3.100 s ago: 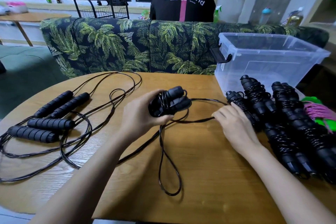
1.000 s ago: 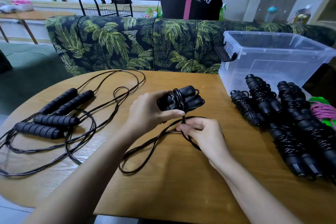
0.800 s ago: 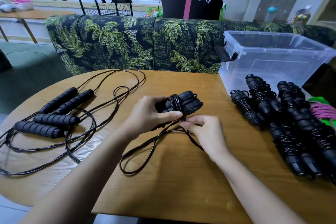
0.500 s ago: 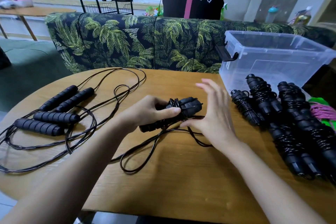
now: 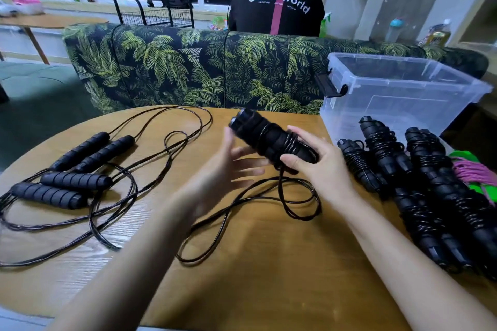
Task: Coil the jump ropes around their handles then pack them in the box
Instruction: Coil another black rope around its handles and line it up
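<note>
Wooden table [image 5: 269,263], palm-print sofa [image 5: 161,67] behind. Left: 4 loose handles [image 5: 78,166], cords uncoiled. Right: coiled bundles [image 5: 419,177] just before the clear box [image 5: 403,94], all outside it. I log the right hand [image 5: 322,169] gripping the partly wound handle pair [image 5: 269,137] above mid-table, its cord tail [image 5: 269,201] trailing. The left hand [image 5: 231,169] is spread wide, blurred, holding nothing.

The ribbed foam jump-rope handles [image 5: 259,130] and their thin cords [image 5: 35,228] are black; the round wooden table [image 5: 269,277] is honey-brown and grained; the fabric sofa [image 5: 161,67] is black with green palm fronds; the plastic box [image 5: 403,94] is clear.
</note>
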The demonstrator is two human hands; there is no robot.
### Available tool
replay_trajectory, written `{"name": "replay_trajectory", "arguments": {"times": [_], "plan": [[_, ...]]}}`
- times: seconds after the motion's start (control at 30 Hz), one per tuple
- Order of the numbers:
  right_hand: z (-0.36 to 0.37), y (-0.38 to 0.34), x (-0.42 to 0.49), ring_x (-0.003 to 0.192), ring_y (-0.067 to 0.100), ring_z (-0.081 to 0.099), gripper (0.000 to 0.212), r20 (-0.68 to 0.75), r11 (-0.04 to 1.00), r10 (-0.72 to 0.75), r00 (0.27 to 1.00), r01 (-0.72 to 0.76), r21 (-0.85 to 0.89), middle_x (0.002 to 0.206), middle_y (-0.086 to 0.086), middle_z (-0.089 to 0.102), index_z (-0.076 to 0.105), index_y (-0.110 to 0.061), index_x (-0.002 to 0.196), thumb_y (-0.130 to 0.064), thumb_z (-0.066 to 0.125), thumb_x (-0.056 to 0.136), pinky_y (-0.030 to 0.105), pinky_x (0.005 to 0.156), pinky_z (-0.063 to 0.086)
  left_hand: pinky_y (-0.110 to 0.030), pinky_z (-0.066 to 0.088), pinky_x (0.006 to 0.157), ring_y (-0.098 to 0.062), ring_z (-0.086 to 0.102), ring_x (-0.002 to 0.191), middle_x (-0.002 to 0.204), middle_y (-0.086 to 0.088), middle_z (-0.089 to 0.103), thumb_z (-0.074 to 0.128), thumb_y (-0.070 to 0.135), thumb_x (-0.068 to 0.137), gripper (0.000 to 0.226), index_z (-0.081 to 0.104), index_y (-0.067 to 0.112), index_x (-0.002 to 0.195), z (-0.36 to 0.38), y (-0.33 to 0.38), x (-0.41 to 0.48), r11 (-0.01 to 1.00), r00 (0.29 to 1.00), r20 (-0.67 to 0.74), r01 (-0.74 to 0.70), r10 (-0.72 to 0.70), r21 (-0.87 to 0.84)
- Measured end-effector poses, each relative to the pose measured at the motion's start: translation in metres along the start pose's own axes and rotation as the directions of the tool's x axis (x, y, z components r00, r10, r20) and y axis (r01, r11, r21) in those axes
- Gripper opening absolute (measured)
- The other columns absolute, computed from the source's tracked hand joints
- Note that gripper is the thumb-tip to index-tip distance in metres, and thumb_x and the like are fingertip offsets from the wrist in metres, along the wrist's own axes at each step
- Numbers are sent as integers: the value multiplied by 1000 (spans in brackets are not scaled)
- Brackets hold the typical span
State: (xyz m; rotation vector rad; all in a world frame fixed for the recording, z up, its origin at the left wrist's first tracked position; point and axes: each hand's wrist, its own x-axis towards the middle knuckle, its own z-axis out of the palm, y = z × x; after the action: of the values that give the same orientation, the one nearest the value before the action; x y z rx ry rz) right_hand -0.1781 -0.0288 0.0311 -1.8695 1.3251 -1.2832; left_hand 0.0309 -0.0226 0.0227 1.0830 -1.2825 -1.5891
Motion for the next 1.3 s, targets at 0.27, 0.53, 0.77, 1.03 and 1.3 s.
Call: {"name": "replay_trajectory", "arguments": {"times": [0.27, 0.53, 0.77, 1.03, 1.3], "plan": [[10, 2, -7, 94, -18, 61, 54, -89, 891, 250, 964, -193, 411, 105, -19, 65, 59, -12, 133, -12, 76, 82, 6, 77, 47, -32, 47, 105, -11, 63, 116, 123, -4, 68, 85, 27, 62, 93, 42, 10, 143, 39, -35, 20, 869, 899, -132, -352, 417, 347], [-3, 13, -11, 104, 2, 67, 47, 20, 809, 360, 933, -323, 492, 106, -12, 74, 68, -22, 118, -37, 71, 74, 11, 77, 48, -15, 50, 85, 5, 67, 92, 95, 12, 74, 70, 9, 86, 44, 58, 13, 128, 24, -22, 33, 876, 917, -80, -345, 391, 337], [10, 25, -14, 111, 9, 66, 41, 97, 746, 404, 909, -389, 540, 114, -6, 73, 65, -19, 123, -36, 64, 87, 32, 100, 49, -15, 52, 75, -4, 70, 82, 87, 4, 77, 72, -2, 81, 25, 69, 13, 101, 18, -29, 52, 964, 950, -178, -238, 257, 119], [32, 48, -13, 124, -22, 35, 49, -113, 975, 171, 979, -151, 165, 139, -23, 41, 35, -35, 146, -15, 47, 103, 4, 102, 28, -22, 55, 75, -13, 74, 80, 81, -4, 77, 86, 13, 64, 31, 73, 14, 92, 23, -41, 59, 951, 919, -254, -272, 302, 145], [46, 53, -25, 147, -4, 9, 102, 55, 992, 15, 998, -8, -124, 159, -21, 8, -4, -47, 150, -30, 74, 86, 17, 115, 20, -28, 56, 80, -16, 73, 80, 76, -3, 76, 88, 30, 55, 41, 71, 12, 88, 24, -48, 54, 903, 878, -254, -341, 405, 262]]}}
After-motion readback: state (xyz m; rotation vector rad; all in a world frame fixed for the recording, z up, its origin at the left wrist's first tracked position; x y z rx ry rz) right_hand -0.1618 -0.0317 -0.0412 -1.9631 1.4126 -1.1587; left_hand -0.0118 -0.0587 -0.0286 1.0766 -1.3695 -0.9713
